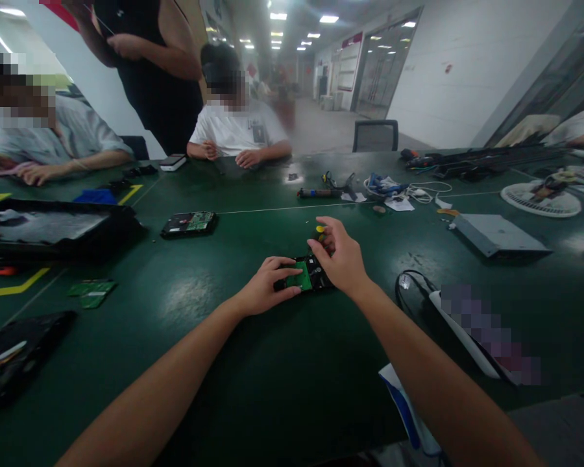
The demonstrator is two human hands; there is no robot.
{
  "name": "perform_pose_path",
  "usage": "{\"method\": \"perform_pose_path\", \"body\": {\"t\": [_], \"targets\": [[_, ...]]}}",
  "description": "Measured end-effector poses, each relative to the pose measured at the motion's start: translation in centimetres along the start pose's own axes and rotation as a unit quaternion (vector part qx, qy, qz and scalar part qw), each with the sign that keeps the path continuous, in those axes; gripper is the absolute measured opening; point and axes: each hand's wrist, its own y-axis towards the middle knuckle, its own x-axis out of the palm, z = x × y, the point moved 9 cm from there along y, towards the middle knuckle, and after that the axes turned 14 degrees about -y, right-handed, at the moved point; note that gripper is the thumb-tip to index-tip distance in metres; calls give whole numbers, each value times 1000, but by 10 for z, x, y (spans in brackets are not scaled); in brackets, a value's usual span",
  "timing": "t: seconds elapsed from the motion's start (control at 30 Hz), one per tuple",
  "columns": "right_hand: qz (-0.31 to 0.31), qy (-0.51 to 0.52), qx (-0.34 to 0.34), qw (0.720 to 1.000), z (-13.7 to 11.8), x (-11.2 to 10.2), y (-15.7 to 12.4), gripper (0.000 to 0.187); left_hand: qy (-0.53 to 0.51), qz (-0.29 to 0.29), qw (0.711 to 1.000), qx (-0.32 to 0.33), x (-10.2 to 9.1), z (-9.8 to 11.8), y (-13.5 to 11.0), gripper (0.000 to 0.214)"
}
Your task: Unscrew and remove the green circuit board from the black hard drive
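Observation:
A hard drive (299,277) lies on the green table in front of me, with a green circuit board showing on its upper face. Resting across its left part, my left hand (267,285) has its fingers stretched out over the board. Above the drive's right end, my right hand (341,256) grips a screwdriver (320,230) by its yellow-topped handle. The shaft and tip of the screwdriver are hidden by my fingers and the drive.
Another hard drive (189,224) and loose circuit boards (93,292) lie left, near a black casing (53,227). A grey metal box (499,235), a white-edged panel (464,334) and a round white grille (540,200) are right. Several people (238,133) are across the table.

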Motion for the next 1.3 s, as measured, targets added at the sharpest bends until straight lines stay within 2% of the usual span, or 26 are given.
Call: {"method": "perform_pose_path", "body": {"t": [0.17,0.43,0.73,1.0,1.17,1.3], "targets": [[28,-29,-35,999,-2,2,-2,39,-11,9,1000,-16,0,-5,0,47],[29,-37,-13,999,7,9,-4,56,-20,11,999,-42,2,-6,-1,47],[33,-38,-28,998,8,11,-11,59,40,5,999,8,-2,1,0,48],[17,-18,-39,999,0,16,-13,62,7,15,999,-31,0,-7,-2,49],[22,-2,-45,999,0,16,-12,57,-5,20,999,-37,1,-10,-2,50],[31,-31,-51,998,-1,15,-10,54,-3,18,999,-39,2,-11,-2,50]]}}
